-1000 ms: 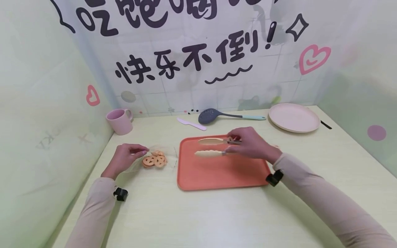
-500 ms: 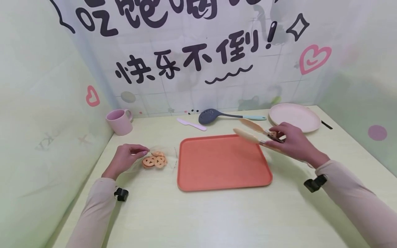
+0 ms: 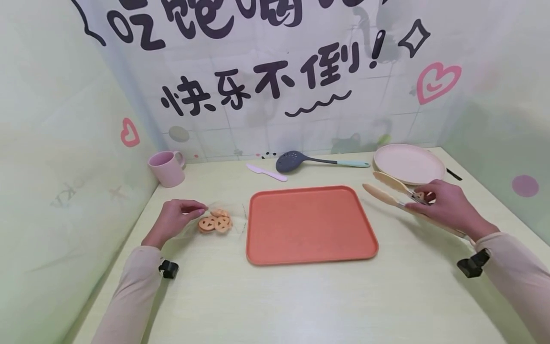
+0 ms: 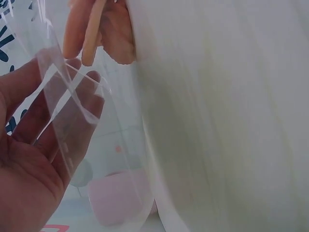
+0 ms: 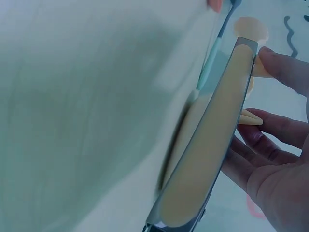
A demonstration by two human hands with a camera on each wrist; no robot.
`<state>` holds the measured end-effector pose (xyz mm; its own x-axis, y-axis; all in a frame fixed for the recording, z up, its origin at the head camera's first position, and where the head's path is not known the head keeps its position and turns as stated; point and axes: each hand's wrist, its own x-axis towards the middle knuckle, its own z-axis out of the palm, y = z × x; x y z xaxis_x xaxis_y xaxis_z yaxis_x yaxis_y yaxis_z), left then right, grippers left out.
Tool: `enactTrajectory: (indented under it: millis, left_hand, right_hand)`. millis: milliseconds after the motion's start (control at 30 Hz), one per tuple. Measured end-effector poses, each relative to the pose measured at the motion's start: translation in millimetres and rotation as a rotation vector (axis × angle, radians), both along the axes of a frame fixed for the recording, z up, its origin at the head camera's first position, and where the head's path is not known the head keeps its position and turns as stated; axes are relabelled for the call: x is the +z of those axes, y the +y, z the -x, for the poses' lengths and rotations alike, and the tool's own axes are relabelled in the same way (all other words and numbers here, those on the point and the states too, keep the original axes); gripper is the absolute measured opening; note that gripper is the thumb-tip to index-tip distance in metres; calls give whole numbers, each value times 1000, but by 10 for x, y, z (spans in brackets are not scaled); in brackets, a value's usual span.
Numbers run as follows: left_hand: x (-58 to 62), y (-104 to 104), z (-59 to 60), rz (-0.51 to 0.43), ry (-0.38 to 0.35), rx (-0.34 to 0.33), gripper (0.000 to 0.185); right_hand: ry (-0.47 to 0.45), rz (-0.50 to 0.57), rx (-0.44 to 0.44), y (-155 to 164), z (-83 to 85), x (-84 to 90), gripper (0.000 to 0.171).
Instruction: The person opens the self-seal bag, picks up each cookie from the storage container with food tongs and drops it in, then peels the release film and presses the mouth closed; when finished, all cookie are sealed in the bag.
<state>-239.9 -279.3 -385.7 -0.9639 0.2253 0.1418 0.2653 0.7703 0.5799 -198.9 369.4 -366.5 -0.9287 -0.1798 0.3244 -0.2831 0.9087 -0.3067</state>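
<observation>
Thumb and fingers of my left hand [image 3: 174, 220] pinch the edge of a clear plastic bag [image 4: 72, 111], left of the tray. Inside it lie several round, tan biscuits [image 3: 222, 224] with cut-out holes. My right hand [image 3: 451, 206] holds a pair of kitchen tongs [image 3: 381, 194] by the middle, over the table to the tray's right. The cream tips of the tongs are spread apart and point left, away from me. Up close, the right wrist view shows one long cream handle [image 5: 207, 140] with a metal edge, running across the fingers.
A red-orange tray [image 3: 311, 227] lies mid-table. Along the back are a pink mug [image 3: 166, 170], a lilac knife [image 3: 266, 172], a slotted spoon [image 3: 290, 162] with a mint handle and a pink plate [image 3: 409, 164]. A dark handle end [image 3: 454, 174] sticks out beside the plate.
My right hand has carried the tongs from above the tray rightward to the table beside it. The left hand stays at the bag.
</observation>
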Motion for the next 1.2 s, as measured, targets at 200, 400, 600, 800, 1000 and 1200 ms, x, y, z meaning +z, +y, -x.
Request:
enactTrajectory:
  millis: [200,400,600,800,1000,1200]
  left_hand:
    - [-2,-1,-9,-3,0,4,19]
    - [25,-13,-25,-8,3,-4,21]
    - [28,-29,-29,-7,10,5,19]
    - [14,-36,-25,-3,4,10,19]
    - [-3,-33,-34,-3,-1,9,18]
    - [-14,-13,-40,5,7,5,18]
  right_hand:
    - [-37,1,-4,123,28,-79,34]
    - [-93,-36,3,160,71,-139,41]
    - [-145,-39,26,132,108,-172,45]
    - [-193,-179,108,-47,222,59,56]
    - [-132,-155,200,-759,403,412,36]
    - [-140,-19,408,-1713,541,509,22]
